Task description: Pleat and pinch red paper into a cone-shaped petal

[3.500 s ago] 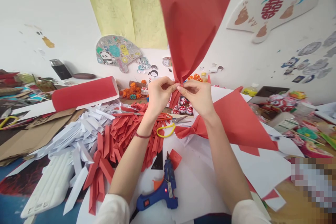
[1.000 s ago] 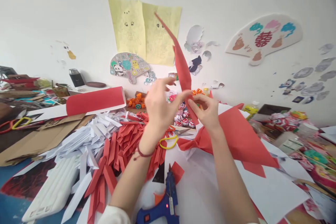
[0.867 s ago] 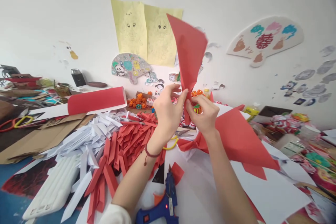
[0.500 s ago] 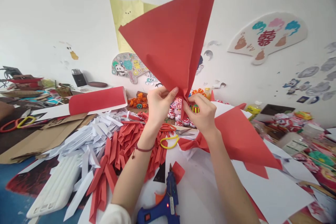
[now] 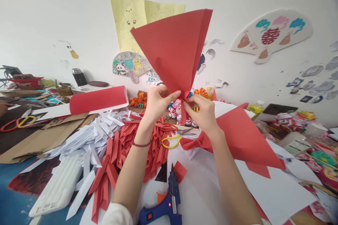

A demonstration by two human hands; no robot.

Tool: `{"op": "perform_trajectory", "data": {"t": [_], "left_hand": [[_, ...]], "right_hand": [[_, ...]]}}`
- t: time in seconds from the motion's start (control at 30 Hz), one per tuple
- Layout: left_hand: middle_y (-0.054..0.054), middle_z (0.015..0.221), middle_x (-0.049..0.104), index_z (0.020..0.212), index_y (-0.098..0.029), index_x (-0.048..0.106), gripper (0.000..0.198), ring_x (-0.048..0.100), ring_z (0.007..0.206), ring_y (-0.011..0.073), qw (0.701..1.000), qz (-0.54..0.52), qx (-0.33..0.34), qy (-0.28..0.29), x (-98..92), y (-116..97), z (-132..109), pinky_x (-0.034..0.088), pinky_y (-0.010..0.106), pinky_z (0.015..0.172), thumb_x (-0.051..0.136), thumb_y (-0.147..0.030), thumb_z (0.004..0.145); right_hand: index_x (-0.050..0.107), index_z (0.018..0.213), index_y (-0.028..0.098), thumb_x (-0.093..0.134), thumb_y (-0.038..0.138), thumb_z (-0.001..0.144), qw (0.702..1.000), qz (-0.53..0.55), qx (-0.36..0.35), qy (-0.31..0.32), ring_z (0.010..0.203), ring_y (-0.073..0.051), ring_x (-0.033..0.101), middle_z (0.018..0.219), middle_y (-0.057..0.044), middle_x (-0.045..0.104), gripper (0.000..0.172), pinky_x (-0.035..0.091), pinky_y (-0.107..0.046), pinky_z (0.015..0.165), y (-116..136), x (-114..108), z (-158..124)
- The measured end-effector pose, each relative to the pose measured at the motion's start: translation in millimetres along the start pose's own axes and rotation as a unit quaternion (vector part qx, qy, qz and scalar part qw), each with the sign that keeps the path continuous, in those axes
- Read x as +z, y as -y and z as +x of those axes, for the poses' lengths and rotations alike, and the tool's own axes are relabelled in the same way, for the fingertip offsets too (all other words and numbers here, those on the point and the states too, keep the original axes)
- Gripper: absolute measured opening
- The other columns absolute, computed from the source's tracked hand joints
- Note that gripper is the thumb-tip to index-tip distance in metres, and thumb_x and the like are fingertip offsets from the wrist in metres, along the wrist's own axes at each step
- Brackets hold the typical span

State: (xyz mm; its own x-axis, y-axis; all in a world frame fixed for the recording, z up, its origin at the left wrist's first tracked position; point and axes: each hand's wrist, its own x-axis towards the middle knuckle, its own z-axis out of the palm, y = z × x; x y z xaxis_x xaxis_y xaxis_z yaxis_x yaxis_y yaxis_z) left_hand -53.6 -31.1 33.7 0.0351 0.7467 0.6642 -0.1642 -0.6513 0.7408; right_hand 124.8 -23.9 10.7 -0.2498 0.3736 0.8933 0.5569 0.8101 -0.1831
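I hold a red paper sheet (image 5: 175, 49) upright above the table, fanned out wide at the top and gathered to a narrow neck at the bottom. My left hand (image 5: 157, 102) pinches that neck from the left, fingers closed on the paper. My right hand (image 5: 202, 112) pinches it from the right, fingers also closed on it. Both hands meet at the gathered point, well above the table surface.
Below lie a blue glue gun (image 5: 165, 204), yellow-handled scissors (image 5: 173, 139), a heap of folded red strips (image 5: 126, 151) and white strips (image 5: 87, 137), another gathered red sheet (image 5: 237, 137), a red paper roll (image 5: 97, 100) and cardboard (image 5: 39, 139). Craft clutter fills the right side.
The red sheet was turned between my fingers from edge-on to broad face toward me. Over the last half second it tilted slightly and dropped a little; both hands stayed pinched at its neck.
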Motion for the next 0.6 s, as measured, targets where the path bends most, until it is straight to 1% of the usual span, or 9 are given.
{"op": "perform_trajectory", "data": {"t": [0.1, 0.23, 0.37, 0.43, 0.5, 0.6], "left_hand": [[0.008, 0.089, 0.079, 0.092, -0.016, 0.079, 0.031, 0.073, 0.084, 0.0216, 0.999, 0.022, 0.011, 0.031, -6.8, -3, 0, 0.06, 0.036, 0.082, 0.083, -0.041, 0.073], [0.008, 0.089, 0.079, 0.09, -0.016, 0.078, 0.03, 0.07, 0.077, 0.0181, 0.991, 0.101, 0.042, 0.076, -13.3, -6, 0, 0.057, 0.029, 0.069, 0.084, -0.04, 0.073], [0.007, 0.086, 0.078, 0.087, -0.017, 0.078, 0.026, 0.069, 0.077, 0.0167, 0.986, 0.12, 0.066, 0.099, -13.1, -9, -1, 0.056, 0.026, 0.069, 0.082, -0.039, 0.075], [0.007, 0.088, 0.077, 0.09, -0.017, 0.077, 0.026, 0.069, 0.078, 0.0165, 0.984, 0.129, 0.075, 0.096, -11.0, -11, -2, 0.055, 0.025, 0.068, 0.081, -0.039, 0.076], [0.006, 0.09, 0.077, 0.096, -0.018, 0.076, 0.028, 0.068, 0.078, 0.0163, 0.985, 0.129, 0.088, 0.077, -8.3, -14, -3, 0.056, 0.025, 0.068, 0.079, -0.04, 0.078], [0.004, 0.084, 0.074, 0.092, -0.018, 0.075, 0.024, 0.066, 0.074, 0.0147, 0.984, 0.132, 0.116, 0.031, -5.3, -18, -7, 0.055, 0.025, 0.068, 0.075, -0.04, 0.082]], "right_hand": [[0.059, 0.079, 0.019, 0.061, 0.019, 0.092, 0.999, 0.024, -0.016, 0.024, 0.068, -0.014, 0.059, 0.076, -0.002, 0.064, 0.014, 0.045, -0.028, 0.065, 0, -3, 0], [0.057, 0.078, 0.018, 0.061, 0.016, 0.091, 0.999, 0.014, -0.028, 0.02, 0.067, -0.015, 0.057, 0.075, -0.002, 0.063, 0.013, 0.043, -0.028, 0.064, -1, -5, 0], [0.055, 0.073, 0.018, 0.062, 0.017, 0.088, 0.999, 0.027, -0.018, 0.032, 0.063, -0.014, 0.054, 0.071, -0.002, 0.06, 0.017, 0.041, -0.028, 0.06, -2, -7, 0], [0.055, 0.072, 0.018, 0.062, 0.019, 0.088, 0.998, 0.032, -0.006, 0.044, 0.062, -0.015, 0.052, 0.069, -0.002, 0.059, 0.018, 0.039, -0.028, 0.059, -1, -10, 1], [0.058, 0.072, 0.017, 0.061, 0.019, 0.088, 0.996, 0.046, 0.011, 0.071, 0.062, -0.015, 0.052, 0.069, -0.002, 0.059, 0.016, 0.039, -0.029, 0.059, 0, -13, 1], [0.063, 0.075, 0.016, 0.062, 0.019, 0.086, 0.988, 0.082, 0.041, 0.126, 0.064, -0.016, 0.054, 0.071, -0.003, 0.062, 0.011, 0.04, -0.029, 0.061, 1, -16, 0]]}}
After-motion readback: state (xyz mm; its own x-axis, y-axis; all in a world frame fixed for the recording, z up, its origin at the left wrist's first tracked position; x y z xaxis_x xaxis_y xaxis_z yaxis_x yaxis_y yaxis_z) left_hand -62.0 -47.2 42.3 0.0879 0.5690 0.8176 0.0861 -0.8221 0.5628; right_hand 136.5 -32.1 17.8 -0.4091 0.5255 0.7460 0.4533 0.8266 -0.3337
